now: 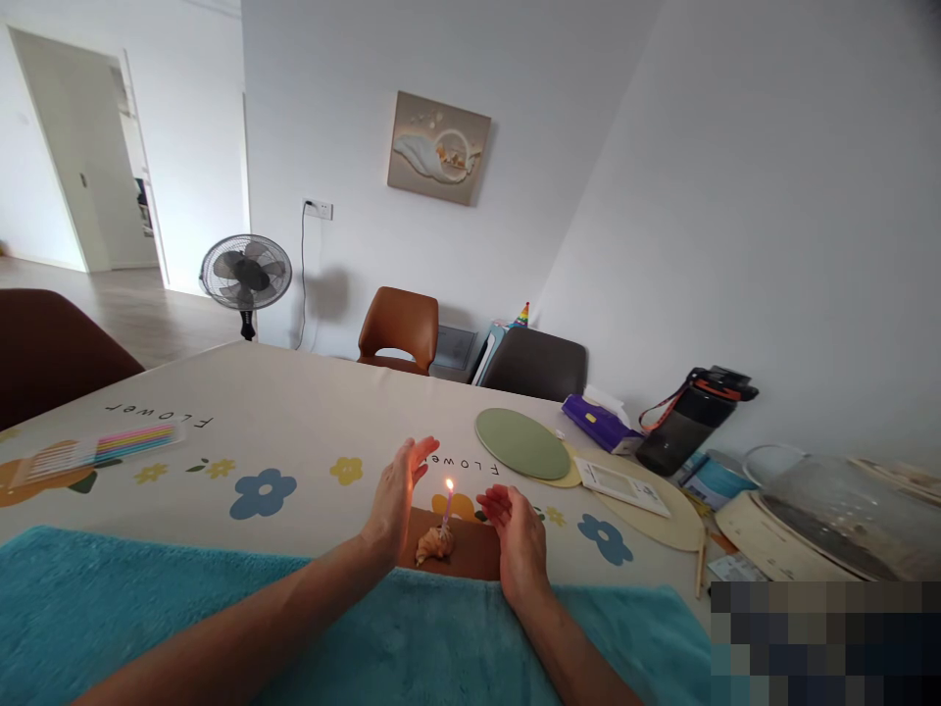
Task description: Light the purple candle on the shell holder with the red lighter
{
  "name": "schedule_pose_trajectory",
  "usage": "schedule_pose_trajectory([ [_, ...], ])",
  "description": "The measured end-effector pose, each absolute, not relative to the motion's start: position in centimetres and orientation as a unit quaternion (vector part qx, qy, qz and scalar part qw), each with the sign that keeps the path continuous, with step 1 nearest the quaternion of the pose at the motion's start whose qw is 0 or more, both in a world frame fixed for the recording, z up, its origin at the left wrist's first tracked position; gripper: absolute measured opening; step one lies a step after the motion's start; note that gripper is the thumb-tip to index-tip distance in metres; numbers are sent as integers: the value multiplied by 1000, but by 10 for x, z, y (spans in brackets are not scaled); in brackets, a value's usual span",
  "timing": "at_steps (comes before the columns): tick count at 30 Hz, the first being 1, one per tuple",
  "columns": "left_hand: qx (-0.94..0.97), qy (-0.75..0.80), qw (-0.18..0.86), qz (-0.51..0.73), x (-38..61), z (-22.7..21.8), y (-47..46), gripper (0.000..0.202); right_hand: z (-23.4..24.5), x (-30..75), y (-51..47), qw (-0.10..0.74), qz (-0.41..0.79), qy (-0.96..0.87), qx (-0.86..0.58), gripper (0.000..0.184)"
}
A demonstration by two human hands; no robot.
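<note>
A thin lit candle [447, 510] stands nearly upright in a small brown lump [435, 544], perhaps a pastry or shell. The lump rests on a brown board [474, 549] on the table. On the left side of the flame, my left hand [395, 505] is raised with its palm facing in and fingers stretched. My right hand [519, 534] curves on the other side, its fingers bent a little and apart from the candle. Neither hand touches the candle or holds anything. Warm light falls on both palms. In front lies a teal towel [353, 628] beneath my forearms.
A pack of coloured candles [110, 451] lies at left on the flowered tablecloth [294, 412]. To the right are a green oval mat [521, 443], a purple tissue pack [599, 422], a dark bottle [687, 422] and a lidded appliance [809, 529]. Chairs and a fan [247, 275] stand beyond.
</note>
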State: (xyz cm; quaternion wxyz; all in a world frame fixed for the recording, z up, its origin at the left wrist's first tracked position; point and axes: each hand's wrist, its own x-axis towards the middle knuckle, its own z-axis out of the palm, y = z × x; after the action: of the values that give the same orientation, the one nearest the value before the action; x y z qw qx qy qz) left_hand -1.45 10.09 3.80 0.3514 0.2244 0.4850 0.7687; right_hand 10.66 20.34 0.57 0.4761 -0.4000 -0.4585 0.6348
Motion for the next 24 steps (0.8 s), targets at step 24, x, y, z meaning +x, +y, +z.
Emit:
schedule_pose_trajectory([
  [24,217,487,351,770,-14,41,101,51,6,108,202,482,636,-458,-391,27],
])
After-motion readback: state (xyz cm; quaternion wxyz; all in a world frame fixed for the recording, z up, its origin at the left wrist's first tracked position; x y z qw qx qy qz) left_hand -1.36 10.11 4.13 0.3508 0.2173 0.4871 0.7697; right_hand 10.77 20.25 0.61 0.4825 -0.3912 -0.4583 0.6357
